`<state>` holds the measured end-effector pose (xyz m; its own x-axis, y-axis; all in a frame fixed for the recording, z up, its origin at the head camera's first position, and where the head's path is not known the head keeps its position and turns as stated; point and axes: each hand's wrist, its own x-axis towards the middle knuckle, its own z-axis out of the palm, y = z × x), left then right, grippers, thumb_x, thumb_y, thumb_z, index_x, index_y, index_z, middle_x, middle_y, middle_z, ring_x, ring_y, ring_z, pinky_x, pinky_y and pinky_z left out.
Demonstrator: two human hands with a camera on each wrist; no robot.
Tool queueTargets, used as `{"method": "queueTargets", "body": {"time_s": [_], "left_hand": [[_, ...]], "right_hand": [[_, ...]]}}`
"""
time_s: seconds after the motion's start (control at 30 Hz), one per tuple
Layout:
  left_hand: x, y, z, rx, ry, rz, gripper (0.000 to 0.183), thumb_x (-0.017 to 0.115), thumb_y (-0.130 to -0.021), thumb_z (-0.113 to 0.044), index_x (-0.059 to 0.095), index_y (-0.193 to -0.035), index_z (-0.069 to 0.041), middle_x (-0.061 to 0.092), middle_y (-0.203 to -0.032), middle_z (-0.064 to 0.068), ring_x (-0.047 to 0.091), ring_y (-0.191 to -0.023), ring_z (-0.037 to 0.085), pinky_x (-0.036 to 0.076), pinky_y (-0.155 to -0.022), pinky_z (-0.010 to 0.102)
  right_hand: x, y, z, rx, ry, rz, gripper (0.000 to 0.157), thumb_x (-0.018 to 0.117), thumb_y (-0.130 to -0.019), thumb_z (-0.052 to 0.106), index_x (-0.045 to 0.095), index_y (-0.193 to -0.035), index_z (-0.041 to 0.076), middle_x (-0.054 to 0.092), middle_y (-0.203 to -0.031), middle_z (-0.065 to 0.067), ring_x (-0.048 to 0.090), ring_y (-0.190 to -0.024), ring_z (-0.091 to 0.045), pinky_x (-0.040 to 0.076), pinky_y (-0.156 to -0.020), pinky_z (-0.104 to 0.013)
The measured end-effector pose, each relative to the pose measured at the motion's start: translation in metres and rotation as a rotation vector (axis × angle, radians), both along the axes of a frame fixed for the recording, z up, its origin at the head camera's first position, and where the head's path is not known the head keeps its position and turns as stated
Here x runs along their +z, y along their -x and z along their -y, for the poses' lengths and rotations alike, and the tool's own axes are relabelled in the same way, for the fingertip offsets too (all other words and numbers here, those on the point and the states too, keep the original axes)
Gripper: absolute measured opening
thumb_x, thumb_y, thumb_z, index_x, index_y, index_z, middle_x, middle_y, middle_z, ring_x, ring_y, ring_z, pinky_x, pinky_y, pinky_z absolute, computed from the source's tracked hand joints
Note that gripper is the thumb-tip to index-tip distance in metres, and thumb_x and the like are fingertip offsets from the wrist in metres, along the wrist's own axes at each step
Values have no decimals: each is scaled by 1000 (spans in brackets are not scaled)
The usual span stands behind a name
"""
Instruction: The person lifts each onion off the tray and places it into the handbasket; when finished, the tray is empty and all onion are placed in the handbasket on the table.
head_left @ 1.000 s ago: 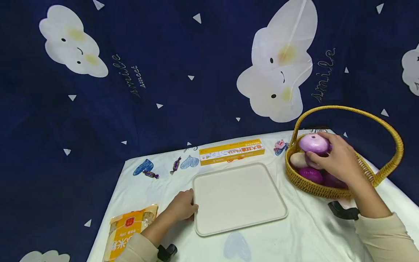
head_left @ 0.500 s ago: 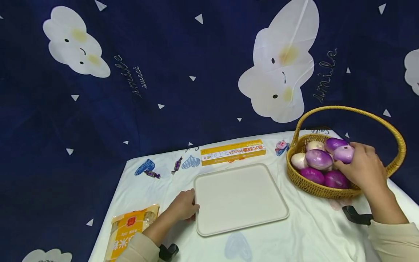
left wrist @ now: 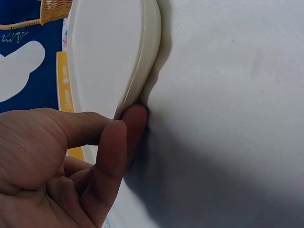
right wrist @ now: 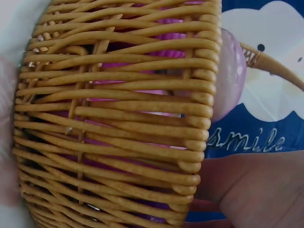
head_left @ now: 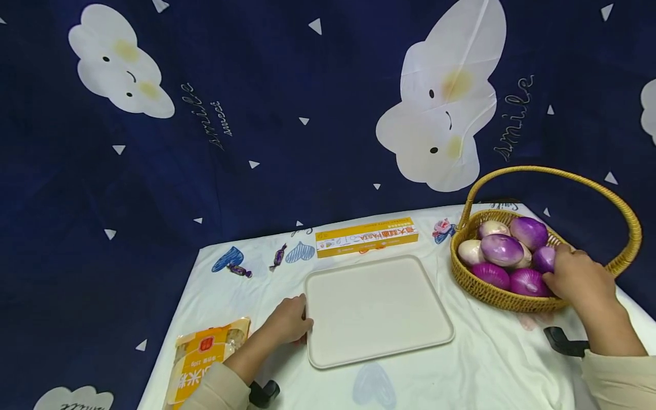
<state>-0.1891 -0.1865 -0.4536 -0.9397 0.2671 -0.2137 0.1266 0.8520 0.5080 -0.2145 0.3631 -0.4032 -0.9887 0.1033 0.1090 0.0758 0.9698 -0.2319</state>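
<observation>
A wicker basket (head_left: 479, 287) at the right of the table holds several purple and pale onions (head_left: 502, 250). My right hand (head_left: 584, 279) reaches inside its right rim and holds a purple onion (head_left: 544, 259); the fingertips are mostly hidden. In the right wrist view, the basket's woven side (right wrist: 118, 123) covers much of the work, and the right hand (right wrist: 256, 190) passes behind the rim. My left hand (head_left: 287, 322) grips the left edge of a cream rectangular tray (head_left: 379, 310). The left wrist view has the left hand (left wrist: 80, 152) pinching the tray's rim (left wrist: 147, 52).
Behind the tray lies a yellow pasta box (head_left: 367, 238). Two purple-wrapped candies (head_left: 278, 257) are at the back left, and an orange food packet (head_left: 205, 356) sits by my left forearm. The basket's tall handle (head_left: 553, 171) arches over the onions. A navy curtain hangs behind.
My right hand has moved right and down with an onion, from above the basket's middle to its right side, uncovering the other onions. The left hand stays on the tray.
</observation>
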Motion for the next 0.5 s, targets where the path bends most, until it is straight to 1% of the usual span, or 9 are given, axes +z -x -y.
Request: {"method": "queueTargets", "body": {"time_s": [0.07, 0.23, 0.37, 0.47, 0.5], "left_hand": [[0, -1, 0, 0, -3, 2, 12, 61, -85, -8, 50, -85, -4, 56, -49, -2, 53, -35, 11, 43, -42, 28], [0, -1, -1, 0, -5, -3, 12, 61, -85, -8, 49, -85, -4, 56, -49, -2, 53, -35, 11, 43, -41, 28], [0, -1, -1, 6, -5, 0, 12, 61, -85, -8, 49, -83, -5, 57, -50, -1, 53, -36, 13, 43, -41, 28], [-1, -1, -1, 12, 1, 1, 12, 61, -85, -9, 50, -87, -3, 57, -50, -1, 54, -36, 13, 43, -42, 29], [-1, -1, -1, 12, 16, -8, 15, 61, -85, -9, 52, -92, 0, 56, -51, -1, 54, -38, 13, 44, -43, 29]], "right_hand": [[-2, -1, -2, 9, 1, 9, 59, 71, -75, 17, 39, -108, -20, 45, -90, -44, 48, -78, -63, 40, -54, -63], [-3, -2, -4, 12, 2, -7, 52, 69, -75, 15, 40, -104, -17, 46, -87, -44, 48, -76, -63, 39, -52, -62], [-2, -1, -3, 13, -5, -8, 54, 71, -75, 16, 41, -104, -18, 46, -88, -44, 48, -77, -62, 40, -55, -63], [3, -3, 3, 3, -19, -35, 56, 73, -75, 16, 42, -106, -18, 46, -90, -43, 48, -79, -62, 40, -59, -66], [8, -3, 7, 5, -27, -50, 55, 72, -75, 17, 43, -106, -18, 47, -91, -43, 49, -79, -61, 40, -60, -66]]}}
